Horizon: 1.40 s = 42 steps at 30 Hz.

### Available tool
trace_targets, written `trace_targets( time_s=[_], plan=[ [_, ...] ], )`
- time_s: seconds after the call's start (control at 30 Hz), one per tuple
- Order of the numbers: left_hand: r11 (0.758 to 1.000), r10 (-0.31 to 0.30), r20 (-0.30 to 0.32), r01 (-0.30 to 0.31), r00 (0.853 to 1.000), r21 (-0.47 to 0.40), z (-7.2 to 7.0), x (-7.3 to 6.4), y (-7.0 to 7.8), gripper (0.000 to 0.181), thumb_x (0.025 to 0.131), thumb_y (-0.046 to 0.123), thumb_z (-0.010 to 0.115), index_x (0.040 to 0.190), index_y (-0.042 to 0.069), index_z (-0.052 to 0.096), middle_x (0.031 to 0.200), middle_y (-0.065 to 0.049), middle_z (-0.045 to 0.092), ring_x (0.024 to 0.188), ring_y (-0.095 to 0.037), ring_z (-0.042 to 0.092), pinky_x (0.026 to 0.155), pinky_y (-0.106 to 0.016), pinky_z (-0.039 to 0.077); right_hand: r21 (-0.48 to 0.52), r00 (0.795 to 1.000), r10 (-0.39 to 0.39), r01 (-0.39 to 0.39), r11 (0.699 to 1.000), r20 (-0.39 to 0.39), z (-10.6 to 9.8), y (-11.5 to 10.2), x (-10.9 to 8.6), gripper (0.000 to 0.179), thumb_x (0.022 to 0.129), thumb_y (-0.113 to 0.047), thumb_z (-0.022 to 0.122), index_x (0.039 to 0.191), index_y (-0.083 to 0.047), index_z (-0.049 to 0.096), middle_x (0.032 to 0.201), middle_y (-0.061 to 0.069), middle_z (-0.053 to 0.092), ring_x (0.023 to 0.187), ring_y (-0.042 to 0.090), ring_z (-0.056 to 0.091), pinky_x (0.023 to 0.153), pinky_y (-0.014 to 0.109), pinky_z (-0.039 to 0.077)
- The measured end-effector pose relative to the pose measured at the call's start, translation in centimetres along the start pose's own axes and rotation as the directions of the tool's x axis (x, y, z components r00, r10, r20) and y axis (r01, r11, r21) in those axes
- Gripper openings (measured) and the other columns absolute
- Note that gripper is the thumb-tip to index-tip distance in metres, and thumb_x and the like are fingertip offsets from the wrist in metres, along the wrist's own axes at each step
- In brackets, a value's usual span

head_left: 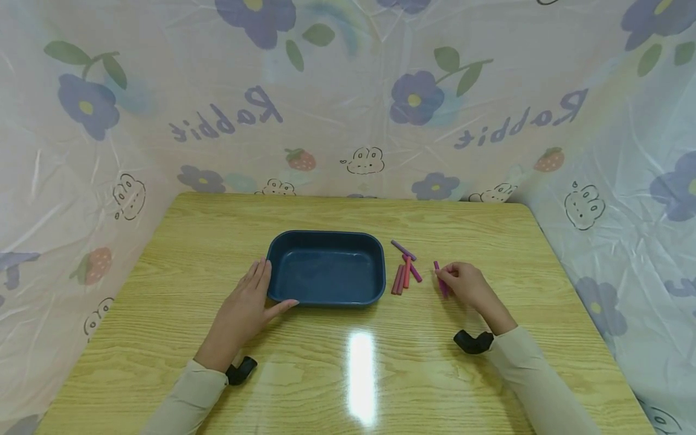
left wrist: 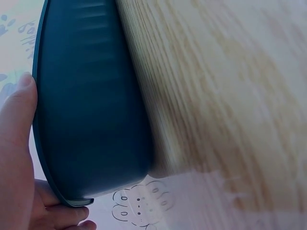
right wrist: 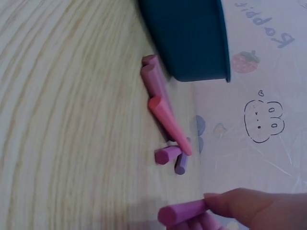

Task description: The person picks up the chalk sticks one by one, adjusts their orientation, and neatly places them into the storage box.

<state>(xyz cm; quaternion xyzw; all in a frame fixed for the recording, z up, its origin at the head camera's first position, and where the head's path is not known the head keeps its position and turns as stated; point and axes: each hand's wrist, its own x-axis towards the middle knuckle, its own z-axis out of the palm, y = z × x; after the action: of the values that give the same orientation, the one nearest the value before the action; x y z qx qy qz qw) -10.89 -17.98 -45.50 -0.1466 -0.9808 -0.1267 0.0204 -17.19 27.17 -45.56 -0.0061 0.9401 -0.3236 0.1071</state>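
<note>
A dark blue rectangular tray with raised walls sits on the table. My left hand rests at its left front corner, fingers straight along the left rim and thumb on the front rim; the left wrist view shows the thumb against the tray's wall. To the right of the tray, my right hand pinches a magenta crayon between thumb and fingertips. That crayon points toward the pile in the right wrist view. Between tray and right hand lie several loose crayons, among them a coral one.
A purple crayon lies at the back of the pile. The wood-grain table reaches back to a patterned curtain, which also hangs at both sides. Black bands sit on both wrists.
</note>
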Motion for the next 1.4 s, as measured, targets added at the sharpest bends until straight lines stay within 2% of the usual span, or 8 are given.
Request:
trace_targets(
  time_s=[0.17,0.3,0.43,0.67,0.97,1.13,1.3,1.4],
  plan=[
    [1.0,-0.003,-0.005,0.003,1.0,-0.002,0.0,-0.1,0.1,0.101,0.082,0.066,0.051,0.147,-0.003,0.016,0.152,-0.02,0.014,0.139,-0.032,0.013,0.108,-0.049,0.023,0.161,0.999,0.014,-0.021,0.987,0.041,-0.1,-0.1,0.0,0.041,0.095,-0.036,0.052,0.1,0.003,0.063,0.09,0.01,0.063,0.074,0.018,0.057,0.064,0.03,0.05],
    [1.0,-0.003,-0.007,0.003,1.0,-0.002,0.0,-0.1,0.1,0.101,0.082,0.065,0.052,0.147,-0.004,0.016,0.151,-0.021,0.015,0.139,-0.033,0.013,0.108,-0.049,0.022,0.31,0.997,0.003,-0.027,0.95,0.078,-0.3,-0.3,0.0,0.044,0.097,-0.033,0.05,0.107,0.009,0.059,0.098,0.016,0.062,0.079,0.019,0.063,0.073,0.034,0.054],
    [1.0,-0.001,-0.006,0.001,1.0,0.0,0.0,-0.1,0.0,0.1,0.083,0.064,0.053,0.146,-0.004,0.017,0.151,-0.021,0.016,0.139,-0.033,0.014,0.108,-0.049,0.022,0.387,0.996,-0.017,-0.019,0.922,0.089,-0.5,-0.6,-0.1,0.043,0.098,-0.029,0.049,0.109,0.012,0.055,0.099,0.018,0.06,0.08,0.019,0.063,0.078,0.04,0.053],
    [1.0,0.0,-0.016,0.001,1.0,0.005,0.0,-0.1,0.0,0.1,0.083,0.065,0.053,0.146,-0.004,0.018,0.151,-0.021,0.018,0.138,-0.034,0.015,0.108,-0.049,0.023,0.439,0.995,-0.028,-0.018,0.898,0.099,-0.8,-1.2,-0.3,0.045,0.098,-0.03,0.049,0.111,0.013,0.055,0.1,0.018,0.061,0.081,0.02,0.064,0.081,0.044,0.052],
    [1.0,-0.013,0.003,0.013,1.0,-0.008,0.1,-0.1,0.1,0.1,0.083,0.066,0.051,0.147,-0.003,0.016,0.151,-0.02,0.017,0.139,-0.033,0.013,0.108,-0.049,0.021,0.457,0.995,-0.052,0.008,0.889,0.085,-1.1,-2.4,-0.4,0.048,0.097,-0.032,0.05,0.11,0.014,0.055,0.1,0.018,0.06,0.081,0.019,0.064,0.079,0.039,0.053],
    [1.0,-0.007,-0.005,0.007,1.0,-0.007,0.1,-0.1,0.0,0.101,0.082,0.065,0.052,0.147,-0.003,0.016,0.151,-0.021,0.017,0.138,-0.034,0.015,0.108,-0.05,0.023,0.489,0.993,-0.074,0.018,0.872,0.094,-1.1,-3.1,-0.4,0.051,0.096,-0.034,0.051,0.112,0.015,0.053,0.105,0.025,0.057,0.082,0.021,0.064,0.082,0.042,0.052],
    [1.0,-0.005,-0.007,0.005,1.0,-0.014,0.1,-0.1,0.0,0.1,0.082,0.066,0.051,0.147,-0.002,0.016,0.152,-0.019,0.014,0.139,-0.034,0.015,0.108,-0.05,0.022,0.503,0.991,-0.094,0.031,0.864,0.1,-1.0,-3.9,-0.3,0.049,0.096,-0.034,0.051,0.111,0.013,0.055,0.108,0.029,0.055,0.083,0.022,0.064,0.08,0.037,0.053],
    [1.0,-0.005,-0.011,0.005,1.0,-0.017,0.0,-0.2,0.0,0.1,0.082,0.066,0.051,0.147,-0.002,0.016,0.152,-0.019,0.014,0.139,-0.033,0.014,0.108,-0.049,0.023,0.511,0.989,-0.108,0.043,0.859,0.099,-1.1,-4.4,-0.3,0.044,0.096,-0.032,0.051,0.108,0.01,0.057,0.105,0.027,0.057,0.084,0.025,0.064,0.081,0.04,0.052]
  ],
)
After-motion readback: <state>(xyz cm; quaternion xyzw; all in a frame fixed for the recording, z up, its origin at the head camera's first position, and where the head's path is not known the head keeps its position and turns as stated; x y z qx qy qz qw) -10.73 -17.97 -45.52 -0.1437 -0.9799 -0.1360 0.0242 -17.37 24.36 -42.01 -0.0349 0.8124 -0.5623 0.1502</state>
